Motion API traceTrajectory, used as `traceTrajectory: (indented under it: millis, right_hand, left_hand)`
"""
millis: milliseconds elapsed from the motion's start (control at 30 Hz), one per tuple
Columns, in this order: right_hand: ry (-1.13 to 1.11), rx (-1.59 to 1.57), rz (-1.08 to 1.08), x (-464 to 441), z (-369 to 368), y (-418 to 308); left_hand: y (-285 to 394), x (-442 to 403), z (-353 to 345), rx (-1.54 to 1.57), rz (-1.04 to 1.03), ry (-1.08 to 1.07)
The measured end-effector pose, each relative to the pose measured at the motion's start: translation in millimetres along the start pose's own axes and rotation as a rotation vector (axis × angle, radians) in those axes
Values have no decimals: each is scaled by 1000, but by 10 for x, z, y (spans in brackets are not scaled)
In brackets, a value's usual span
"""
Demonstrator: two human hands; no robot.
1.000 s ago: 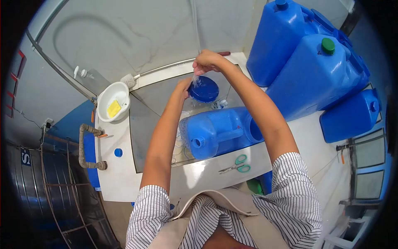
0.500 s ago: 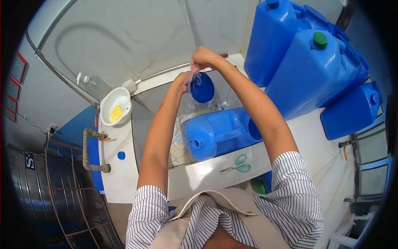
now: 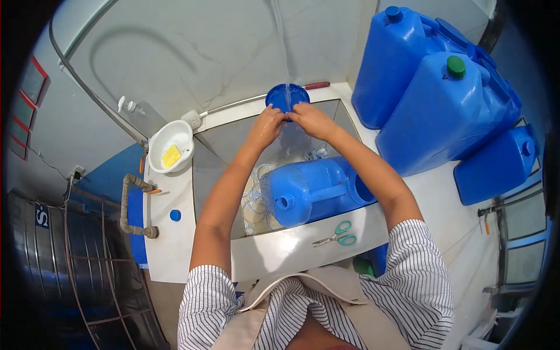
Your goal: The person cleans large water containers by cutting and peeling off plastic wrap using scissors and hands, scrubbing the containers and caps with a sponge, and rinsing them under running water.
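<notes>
A round blue lid (image 3: 276,97) is held by its near rim in both hands, over the far side of the sink (image 3: 216,151). A stream of water (image 3: 281,44) falls into it. My left hand (image 3: 266,127) grips the left part of the rim, fingers closed. My right hand (image 3: 313,121) pinches the right part, the two hands almost touching. Below them a blue water container (image 3: 300,189) lies on its side across the sink, its small spout uncapped and its wide round mouth partly hidden by my right forearm. Several clear cups or jars (image 3: 255,204) lie beneath it.
Large blue containers (image 3: 426,116) stand on the right. Green-handled scissors (image 3: 338,235) lie on the near ledge. To the left are a white basin (image 3: 156,150) with a yellow sponge (image 3: 171,155), a pump bottle (image 3: 143,116) and a small blue cap (image 3: 175,215). A long-handled brush (image 3: 233,104) lies behind the sink.
The lid has tipped from facing me to lying flatter under the stream, and has moved slightly away. My right hand has come down from above it to the near rim beside my left.
</notes>
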State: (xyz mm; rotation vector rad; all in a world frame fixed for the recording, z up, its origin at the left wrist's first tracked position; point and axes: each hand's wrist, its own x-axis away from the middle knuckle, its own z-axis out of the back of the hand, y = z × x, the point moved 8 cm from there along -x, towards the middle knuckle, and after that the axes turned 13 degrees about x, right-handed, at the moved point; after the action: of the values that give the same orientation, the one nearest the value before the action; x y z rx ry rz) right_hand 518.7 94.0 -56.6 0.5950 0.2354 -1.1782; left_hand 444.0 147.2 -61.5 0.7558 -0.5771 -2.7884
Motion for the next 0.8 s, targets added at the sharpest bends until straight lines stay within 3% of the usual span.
traceTrajectory:
  millis: [33, 100, 200, 267, 333, 400, 467, 500, 567, 600, 667, 700, 767, 800]
  right_hand:
    - [-46, -131, -59, 2, -46, -7]
    - [-93, -264, -111, 15, -144, -80]
    - [-111, -208, -113, 43, -292, -219]
    - [-86, -225, -278, 128, -310, -74]
    - [-130, -238, -156, 157, -252, -222]
    - [-169, -250, -46, 162, -270, -341]
    - [-92, -236, -334, 219, -332, -114]
    - [-92, -235, -329, 212, -299, -135]
    - [-203, -290, -84, 188, -308, -418]
    - [-203, -294, -86, 166, -292, -454]
    - [-50, -169, -395, 159, -196, -196]
    - [-48, -165, -396, 143, -191, -182]
    - [-130, -235, -106, 67, -199, -429]
    - [-130, -233, -115, 53, -191, -416]
  left_hand:
    - [28, 97, 5, -3, 6, 5]
    - [182, 361, 258, -122, -46, 354]
    - [-95, 921, 444, -162, 150, 367]
    - [-392, 1488, 592, -224, 337, 319]
    - [-580, 2067, 791, -341, 646, 127]
    - [-582, 2674, 1041, -482, 819, 134]
    - [-630, 3265, 1167, -623, 1032, 82]
    - [-580, 3441, 1134, -622, 1035, 85]
    - [-434, 3733, 1284, -834, 1118, 217]
    - [-449, 3806, 1312, -836, 1118, 213]
    - [-567, 3995, 1275, -506, 1277, 198]
    - [-631, 4040, 1302, -505, 1274, 201]
    - [-812, 4116, 1295, -468, 1211, 141]
    - [-864, 4106, 1289, -468, 1204, 137]
